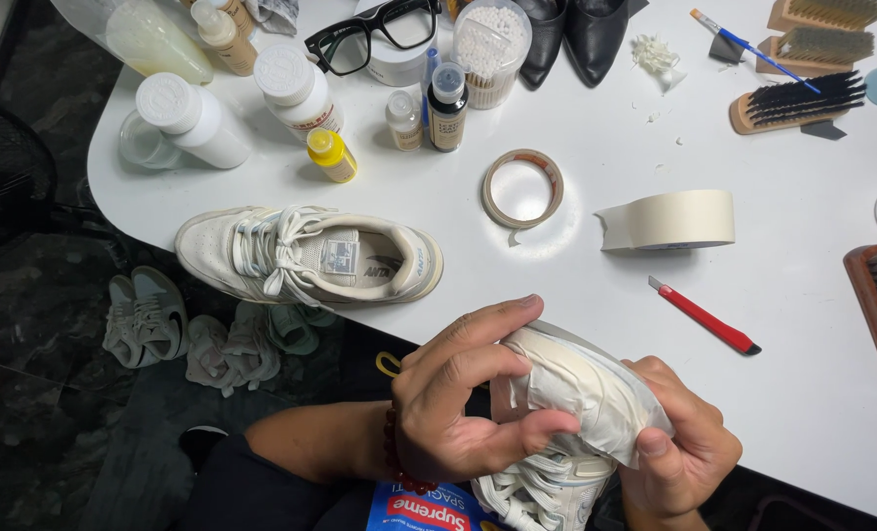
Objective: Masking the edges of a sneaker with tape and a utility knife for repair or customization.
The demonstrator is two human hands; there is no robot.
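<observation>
Both hands have a firm grip on a white sneaker (566, 393) wrapped in masking tape, held over the near edge of the tabletop (812, 393): left hand (463, 403) pressing the tape, right hand (679, 447) cupping underneath. The matching sneaker (310, 254) sits just beyond, then a tape roll (669, 219) and a red box cutter (704, 316).

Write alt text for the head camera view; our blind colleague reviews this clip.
Both hands, left hand and right hand, hold a taped sneaker over a white table. On it lie a matching sneaker, two tape rolls, a red knife, bottles and brushes.
</observation>
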